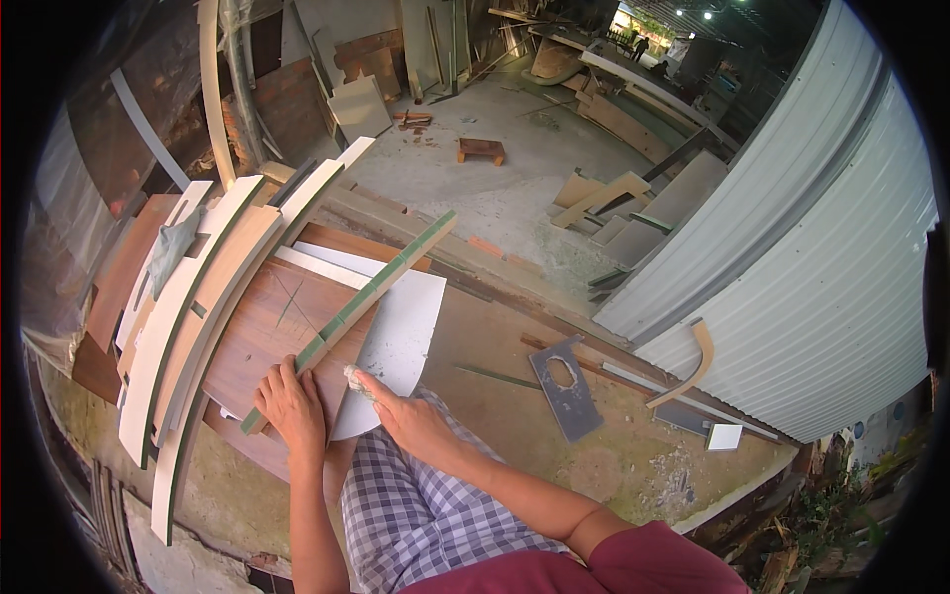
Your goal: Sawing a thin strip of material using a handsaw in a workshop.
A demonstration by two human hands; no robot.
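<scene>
A long narrow strip of board with a green face [381, 280] lies slantwise over a brown wood-grain board [252, 332]. My left hand [292, 404] grips the strip near its lower end, fingers closed around it. My right hand [408, 416] is closed on a small crumpled whitish rag [356, 381], just right of the strip. Whether the rag touches the strip I cannot tell. Under the strip and beside the brown board, a white sheet [404, 327] carries small green crumbs.
Long pale boards [203, 297] with green edges are stacked at left, a grey cloth [173, 252] on them. A grey panel with a hole [567, 391] lies on the ground at right, near a corrugated metal wall [792, 267]. A small brown stool [481, 149] stands farther off.
</scene>
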